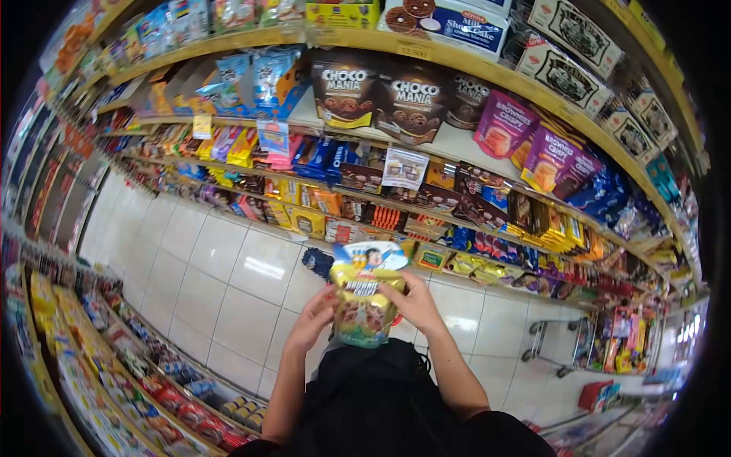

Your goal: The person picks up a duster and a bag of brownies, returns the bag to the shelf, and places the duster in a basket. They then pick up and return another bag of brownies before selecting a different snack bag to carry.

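Between my two hands, in front of my body, is an upright snack pouch (363, 293) in gold and green. Its front reads "Brownie Crispy" and carries a cartoon figure at the top. My left hand (314, 318) grips the pouch along its left edge, fingers bent against it. On the opposite side my right hand (416, 303) holds the right edge, with the thumb lying over the front. The fingers behind the pouch are hidden.
Ahead stands a long snack shelf (449, 145) with Choco Mania pouches (411, 105) and purple Brownies Crispy pouches (506, 126). Another stocked shelf (152, 381) runs along the lower left. A shopping cart (560, 341) stands to the right on the tiled floor (205, 293).
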Demonstrator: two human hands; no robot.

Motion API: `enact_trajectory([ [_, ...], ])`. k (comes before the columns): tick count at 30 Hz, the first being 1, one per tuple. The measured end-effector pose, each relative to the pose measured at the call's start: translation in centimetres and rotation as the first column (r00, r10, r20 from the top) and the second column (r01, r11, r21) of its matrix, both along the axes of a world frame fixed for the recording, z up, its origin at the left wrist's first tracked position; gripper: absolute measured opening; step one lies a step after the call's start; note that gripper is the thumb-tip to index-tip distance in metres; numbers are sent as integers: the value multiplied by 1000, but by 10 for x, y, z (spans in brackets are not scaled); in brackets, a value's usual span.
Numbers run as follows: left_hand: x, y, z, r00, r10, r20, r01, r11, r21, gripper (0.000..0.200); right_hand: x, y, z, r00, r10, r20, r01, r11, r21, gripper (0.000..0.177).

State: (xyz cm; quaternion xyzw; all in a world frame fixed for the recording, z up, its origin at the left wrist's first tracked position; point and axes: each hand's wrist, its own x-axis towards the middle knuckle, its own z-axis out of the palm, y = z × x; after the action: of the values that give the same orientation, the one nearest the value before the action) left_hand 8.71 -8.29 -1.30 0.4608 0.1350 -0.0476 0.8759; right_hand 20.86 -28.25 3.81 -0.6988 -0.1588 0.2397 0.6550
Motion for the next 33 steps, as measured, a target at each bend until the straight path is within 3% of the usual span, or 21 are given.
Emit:
enact_trajectory([
  [4,91,33,26,948,-259,187,228,959,170,56,22,0,20,927,-374,-18,374,924,83,22],
  [6,135,34,37,900,-344,269,305,936,177,55,30,-9,31,871,-488,67,489,872,1,22],
  [7,157,30,48,861,-434,266,357,887,293,67,32,-12,38,855,-518,35,515,854,71,24],
  [13,213,-22,78,805,-499,321,482,865,138,55,34,-20,66,795,-604,49,592,791,155,24],
  [16,217,-43,88,830,-507,233,511,858,47,49,40,-26,69,801,-595,63,578,796,181,24],
  [20,218,-59,87,875,-412,253,420,907,23,39,52,-41,66,828,-555,82,535,825,184,25],
  [25,208,-53,71,907,-352,232,289,920,266,29,64,-50,33,901,-431,45,415,888,196,25],
  [28,191,-54,58,962,-212,172,181,967,181,30,69,-47,19,920,-393,9,390,915,107,22],
  [32,184,-54,49,989,-68,130,62,997,45,25,78,-38,9,933,-352,75,341,931,130,23],
  [33,184,-55,53,993,-35,117,31,999,38,24,80,-36,11,934,-358,2,353,920,170,22],
])
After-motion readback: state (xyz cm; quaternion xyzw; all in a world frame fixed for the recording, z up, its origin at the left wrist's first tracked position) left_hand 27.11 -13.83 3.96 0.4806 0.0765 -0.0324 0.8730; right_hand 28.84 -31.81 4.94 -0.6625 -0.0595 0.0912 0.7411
